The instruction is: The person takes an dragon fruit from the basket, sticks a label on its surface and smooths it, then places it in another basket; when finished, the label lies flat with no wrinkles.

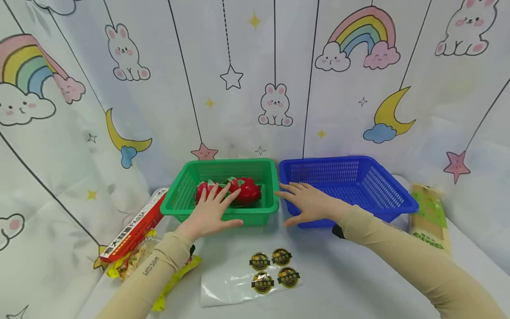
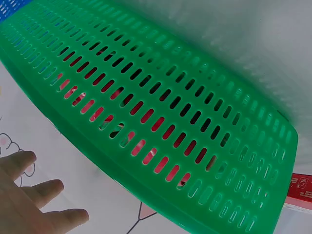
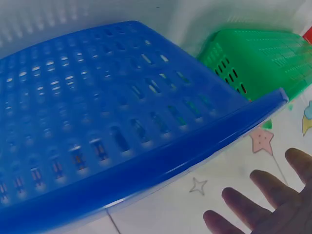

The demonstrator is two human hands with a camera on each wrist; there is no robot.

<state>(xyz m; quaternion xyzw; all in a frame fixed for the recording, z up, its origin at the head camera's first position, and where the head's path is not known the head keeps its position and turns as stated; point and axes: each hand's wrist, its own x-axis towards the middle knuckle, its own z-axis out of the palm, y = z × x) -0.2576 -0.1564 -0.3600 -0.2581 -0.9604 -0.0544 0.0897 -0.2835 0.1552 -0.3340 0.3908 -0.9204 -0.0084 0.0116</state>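
Head view: a reach with nothing held

Left hand (image 1: 211, 212) hangs across the near side of the green basket (image 1: 259, 217), its fingers straight and spread apart. Right hand (image 1: 311, 201) is by the left end of the blue basket (image 1: 326, 170), fingers likewise apart. Neither holds anything; whether either touches a rim cannot be told.

Two red fruits (image 1: 249, 192) sit side by side in the green basket, one partly hidden behind the left hand's fingers. The step in hand looks like a reach toward the baskets or the fruit. To do it well, I would clear the rim first, lower spread fingers around one fruit's body and grip gently, leaving its leafy top alone.

Both baskets stand upright on the tabletop (image 1: 338, 283), openings up, long axes running roughly left to right. The fruit nearer the blue basket shows its green top at its upper left and seems longest sideways; the other is too covered to judge.
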